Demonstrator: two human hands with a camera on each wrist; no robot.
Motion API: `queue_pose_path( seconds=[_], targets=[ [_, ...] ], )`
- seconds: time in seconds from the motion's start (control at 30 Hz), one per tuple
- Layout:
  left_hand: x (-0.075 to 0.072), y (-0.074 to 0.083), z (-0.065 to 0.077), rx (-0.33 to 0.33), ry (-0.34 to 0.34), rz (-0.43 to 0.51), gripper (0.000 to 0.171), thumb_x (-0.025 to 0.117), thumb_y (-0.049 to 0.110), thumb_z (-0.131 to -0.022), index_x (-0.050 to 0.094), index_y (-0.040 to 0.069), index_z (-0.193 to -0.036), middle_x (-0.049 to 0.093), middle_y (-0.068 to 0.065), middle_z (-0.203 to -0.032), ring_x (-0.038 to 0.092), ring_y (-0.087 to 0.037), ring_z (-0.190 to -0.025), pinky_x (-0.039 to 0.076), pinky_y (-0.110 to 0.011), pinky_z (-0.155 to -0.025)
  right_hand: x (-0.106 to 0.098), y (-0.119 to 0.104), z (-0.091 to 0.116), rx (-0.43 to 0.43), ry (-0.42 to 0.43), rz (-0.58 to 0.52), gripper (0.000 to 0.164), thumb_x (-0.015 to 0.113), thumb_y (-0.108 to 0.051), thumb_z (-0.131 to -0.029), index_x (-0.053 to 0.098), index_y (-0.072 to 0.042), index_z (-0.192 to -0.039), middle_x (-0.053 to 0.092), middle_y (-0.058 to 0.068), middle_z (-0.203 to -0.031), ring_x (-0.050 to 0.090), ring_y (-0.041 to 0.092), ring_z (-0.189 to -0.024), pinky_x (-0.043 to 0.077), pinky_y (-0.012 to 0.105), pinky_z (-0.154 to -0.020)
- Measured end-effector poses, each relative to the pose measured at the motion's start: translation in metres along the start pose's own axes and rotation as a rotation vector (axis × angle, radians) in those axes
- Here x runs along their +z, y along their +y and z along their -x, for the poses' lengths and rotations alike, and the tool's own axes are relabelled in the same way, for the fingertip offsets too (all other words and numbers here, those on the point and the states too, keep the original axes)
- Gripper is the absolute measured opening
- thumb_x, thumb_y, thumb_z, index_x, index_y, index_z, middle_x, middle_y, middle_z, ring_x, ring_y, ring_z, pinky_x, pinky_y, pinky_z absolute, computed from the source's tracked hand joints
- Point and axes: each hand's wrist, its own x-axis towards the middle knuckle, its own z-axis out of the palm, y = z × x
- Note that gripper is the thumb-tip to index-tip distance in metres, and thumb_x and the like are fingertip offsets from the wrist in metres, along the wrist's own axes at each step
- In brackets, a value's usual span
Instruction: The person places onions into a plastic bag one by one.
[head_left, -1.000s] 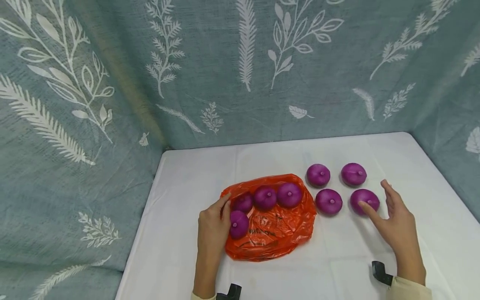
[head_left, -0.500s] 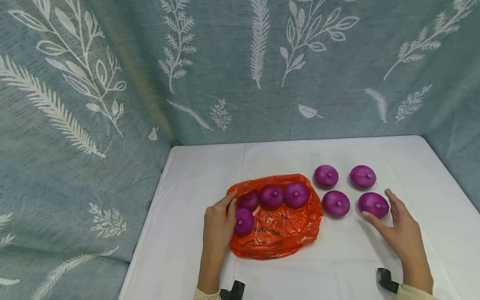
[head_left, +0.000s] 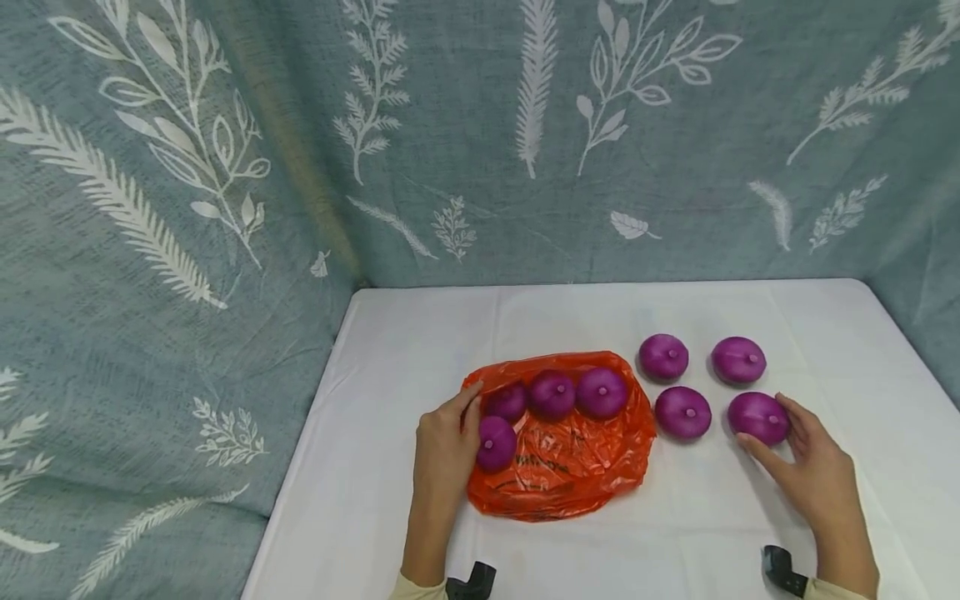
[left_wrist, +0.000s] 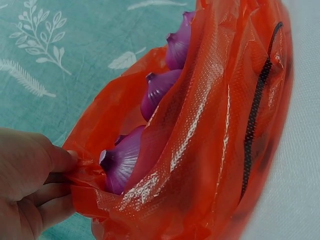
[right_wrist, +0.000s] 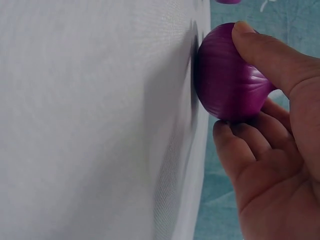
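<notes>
My left hand (head_left: 447, 446) pinches the left rim of a red plastic bag (head_left: 577, 475) lying with its mouth open. In the left wrist view thumb and fingers close over the bag's crumpled edge beside a purple onion (left_wrist: 122, 162). Several onions sit inside the bag, among them one (head_left: 602, 392) near its far right rim. Farther right, my right hand (head_left: 817, 471) grips a glossy purple onion (head_left: 759, 417) at table level. Its thumb lies on one side and the fingertips on the other, as the right wrist view shows.
Three more onions stand close by: one (head_left: 682, 413) between the bag and the right hand, two behind, at left (head_left: 663, 358) and right (head_left: 738, 361). The white table (head_left: 408, 333) meets a green leaf-patterned cloth (head_left: 465, 125) at the back and sides.
My right hand has closed from spread fingers onto the near right onion. The left hand keeps its hold on the bag. The whole scene has shifted rightward in view.
</notes>
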Motion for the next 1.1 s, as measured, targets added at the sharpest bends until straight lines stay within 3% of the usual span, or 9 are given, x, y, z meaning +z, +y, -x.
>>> queue_pose_path(
  seconds=[0.23, 0.43, 0.73, 0.93, 1.1],
  targets=[
    [-0.001, 0.001, 0.000, 0.002, -0.002, -0.006, 0.029, 0.069, 0.009, -0.103, 0.075, 0.005, -0.131, 0.078, -0.018, -0.114, 0.041, -0.007, -0.052, 0.040, -0.022, -0.047, -0.001, -0.005, 0.001, 0.020, 0.004, 0.018, 0.096, 0.081, -0.045, -0.094, 0.032, 0.000, -0.164, 0.041, 0.037, -0.155, 0.046, 0.058, -0.137, 0.041, 0.066, -0.107],
    [0.000, 0.000, -0.001, 0.001, -0.005, -0.005, 0.029, 0.068, 0.011, -0.104, 0.075, 0.006, -0.132, 0.078, -0.016, -0.115, 0.043, -0.007, -0.054, 0.039, -0.021, -0.046, -0.006, -0.014, 0.003, 0.060, 0.017, -0.011, 0.096, 0.081, -0.046, -0.094, 0.032, -0.002, -0.164, 0.040, 0.035, -0.159, 0.044, 0.054, -0.142, 0.038, 0.060, -0.110],
    [-0.001, 0.001, 0.000, 0.018, 0.002, 0.004, 0.029, 0.069, 0.010, -0.103, 0.075, 0.005, -0.131, 0.078, -0.017, -0.116, 0.045, -0.007, -0.056, 0.040, -0.021, -0.048, -0.016, -0.050, 0.011, 0.005, 0.126, -0.106, 0.090, 0.087, -0.037, -0.089, 0.041, -0.015, -0.164, 0.048, 0.021, -0.160, 0.047, 0.043, -0.143, 0.033, 0.017, -0.111],
    [-0.001, 0.001, 0.000, 0.015, 0.015, -0.010, 0.028, 0.070, 0.009, -0.103, 0.076, 0.006, -0.131, 0.079, -0.016, -0.114, 0.041, -0.007, -0.053, 0.038, -0.021, -0.046, -0.020, -0.075, 0.015, -0.040, 0.108, -0.172, 0.089, 0.090, -0.036, -0.087, 0.044, -0.023, -0.163, 0.050, 0.016, -0.160, 0.048, 0.037, -0.145, 0.035, 0.007, -0.103],
    [-0.005, 0.001, 0.002, 0.019, 0.012, -0.011, 0.028, 0.069, 0.010, -0.104, 0.075, 0.005, -0.131, 0.077, -0.017, -0.118, 0.050, -0.009, -0.060, 0.043, -0.020, -0.051, -0.014, -0.097, 0.018, -0.103, 0.072, -0.195, 0.089, 0.091, -0.035, -0.086, 0.046, -0.027, -0.162, 0.051, 0.016, -0.159, 0.049, 0.039, -0.143, 0.035, 0.006, -0.101]
  ],
)
